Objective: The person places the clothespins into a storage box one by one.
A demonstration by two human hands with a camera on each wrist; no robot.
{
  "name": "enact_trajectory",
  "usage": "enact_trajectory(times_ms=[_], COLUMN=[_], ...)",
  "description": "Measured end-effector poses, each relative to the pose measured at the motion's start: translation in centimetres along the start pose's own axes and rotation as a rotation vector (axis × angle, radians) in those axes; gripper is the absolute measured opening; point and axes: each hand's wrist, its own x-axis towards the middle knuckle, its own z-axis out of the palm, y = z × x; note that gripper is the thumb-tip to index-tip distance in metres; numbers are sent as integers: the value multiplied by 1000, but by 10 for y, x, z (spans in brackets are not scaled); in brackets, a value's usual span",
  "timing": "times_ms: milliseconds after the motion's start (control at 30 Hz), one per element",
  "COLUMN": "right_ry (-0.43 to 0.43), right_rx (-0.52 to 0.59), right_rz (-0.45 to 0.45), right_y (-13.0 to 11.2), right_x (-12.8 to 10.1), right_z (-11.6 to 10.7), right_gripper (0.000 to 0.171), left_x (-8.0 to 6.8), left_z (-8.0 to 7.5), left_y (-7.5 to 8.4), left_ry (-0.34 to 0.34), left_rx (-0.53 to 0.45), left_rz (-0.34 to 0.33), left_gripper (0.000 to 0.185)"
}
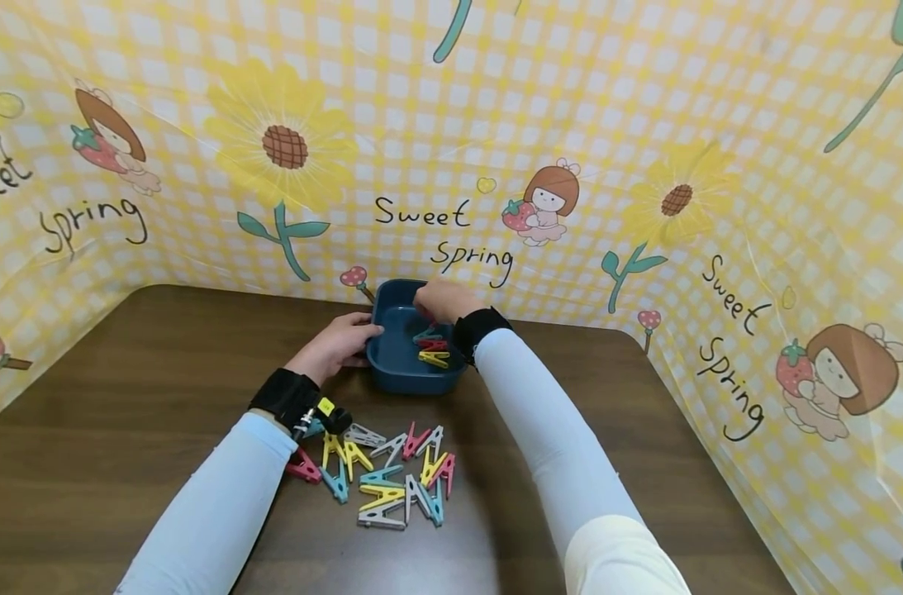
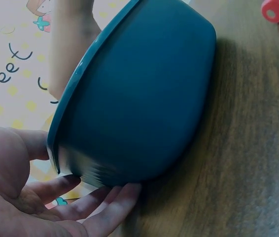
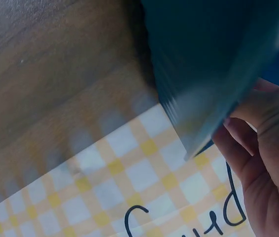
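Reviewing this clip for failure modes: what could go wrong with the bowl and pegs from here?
1. The bowl sits close to the backdrop; the right hand, over its far rim, might snag the sheet.
2. The left hand only touches the bowl's side with straight fingers, no grip, so it could slide.
3. The left sleeve lies beside the loose pegs and might scatter them.

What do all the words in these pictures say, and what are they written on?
"Sweet Spring": on the yellow checked backdrop, middle, behind the blue bowl.
"Sweet Spring": same backdrop, right side.
"weet Spring": left side, first letter cut off by the picture's edge.
"weet": left wrist view, part only.
Right wrist view: a few letters, cut off, not readable.
No words on the bowl or the clothespins.
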Motion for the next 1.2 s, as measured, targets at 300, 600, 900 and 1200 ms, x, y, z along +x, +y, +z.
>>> enact_trajectory(times_ms=[300,600,900,1200], right_ry=[-32,6,14,134], right_rx=[69,34,60,95], right_rz=[57,49,48,72], right_y=[23,10,2,5], right_x=[30,0,-19,-44], right_z=[29,12,0,-7], right_gripper=[21,26,31,39], left_x=[2,4,5,1], left_z=[3,3,5,5], left_y=[5,2,0,0], left_ry=[2,-1,12,12], left_rx=[-4,-4,-4,-3], left_rz=[-8,1,-9,1], left_gripper=[65,66,65,65])
